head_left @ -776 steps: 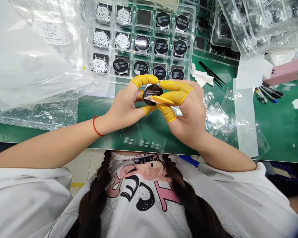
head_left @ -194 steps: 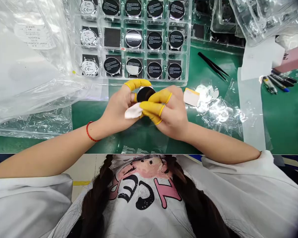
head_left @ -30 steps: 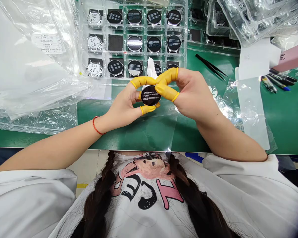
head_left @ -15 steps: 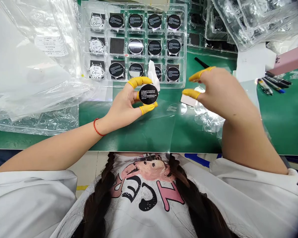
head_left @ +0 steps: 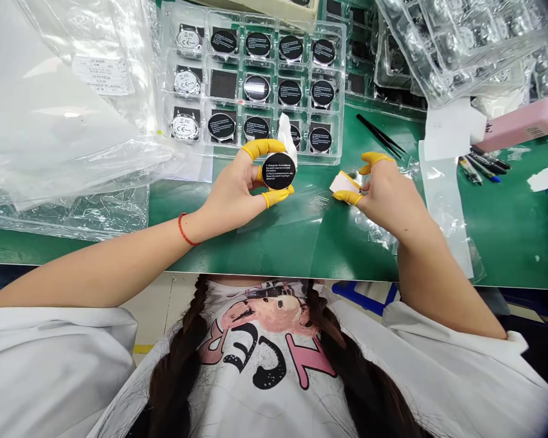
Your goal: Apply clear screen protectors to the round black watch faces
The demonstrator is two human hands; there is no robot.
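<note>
Head view: your left hand [head_left: 231, 193] grips the black-faced round watch [head_left: 278, 171]; your right hand [head_left: 389, 191], narrowly open, touches a film tab [head_left: 346, 182] right of it.

Bright, even light pouring down from above, hard glare glinting off the plastic bag [head_left: 68, 115] left of the left hand [head_left: 231, 194], faint shadows gathering beneath it, corners bowing and darkening.
</note>
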